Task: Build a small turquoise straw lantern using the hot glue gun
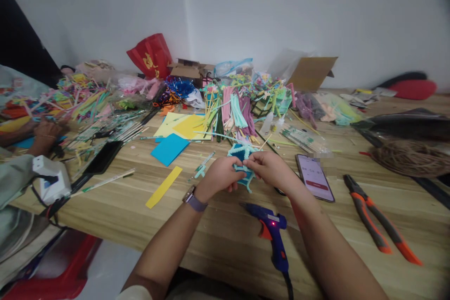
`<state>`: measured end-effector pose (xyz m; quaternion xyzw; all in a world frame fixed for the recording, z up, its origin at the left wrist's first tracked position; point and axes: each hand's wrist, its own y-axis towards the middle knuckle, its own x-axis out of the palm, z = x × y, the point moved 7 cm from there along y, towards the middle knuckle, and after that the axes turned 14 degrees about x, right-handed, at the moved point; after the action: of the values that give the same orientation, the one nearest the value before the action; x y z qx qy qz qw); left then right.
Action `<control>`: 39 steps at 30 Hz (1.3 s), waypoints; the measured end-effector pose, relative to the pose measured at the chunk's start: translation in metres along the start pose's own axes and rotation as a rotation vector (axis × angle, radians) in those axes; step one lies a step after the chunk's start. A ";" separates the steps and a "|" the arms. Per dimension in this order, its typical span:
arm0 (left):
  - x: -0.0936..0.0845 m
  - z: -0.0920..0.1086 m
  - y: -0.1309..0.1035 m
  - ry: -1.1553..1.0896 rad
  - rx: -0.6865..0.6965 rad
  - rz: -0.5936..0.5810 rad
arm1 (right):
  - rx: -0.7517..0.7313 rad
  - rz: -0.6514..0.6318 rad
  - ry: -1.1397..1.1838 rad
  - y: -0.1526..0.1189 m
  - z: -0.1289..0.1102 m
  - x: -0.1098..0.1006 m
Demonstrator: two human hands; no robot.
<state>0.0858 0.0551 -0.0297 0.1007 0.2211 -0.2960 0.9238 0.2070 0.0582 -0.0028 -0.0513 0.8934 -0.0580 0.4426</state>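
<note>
Between both hands, just above the table, is a blue craft piece (242,151) edged and crossed with light-turquoise pipe cleaners. My left hand (222,174) grips its left side, fingers curled under it. With thumb and forefinger pinched, my right hand (269,168) holds its right side, at a turquoise strand. A loose pipe-cleaner end dangles below the piece. Right below my hands lies a blue glue gun (272,225) with a lit red light, its nozzle pointing left. A yellow paper strip (164,187) and blue paper sheets (170,149) lie to the left of my left hand.
A phone (315,178) and orange-handled pliers (381,220) lie to the right. Bundles of pipe cleaners (234,108) crowd the back, beside a red bag (151,56). At left are a white power adapter (52,183) and a co-worker's hand (47,131). Coiled brown cord (409,158) sits far right.
</note>
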 end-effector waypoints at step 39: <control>-0.007 0.008 0.017 0.166 -0.090 -0.136 | 0.115 -0.075 0.033 -0.011 0.013 -0.024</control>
<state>0.0935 0.0701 -0.0183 0.0678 0.3163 -0.3384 0.8836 0.2328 0.0503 0.0100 -0.0580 0.8932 -0.1267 0.4275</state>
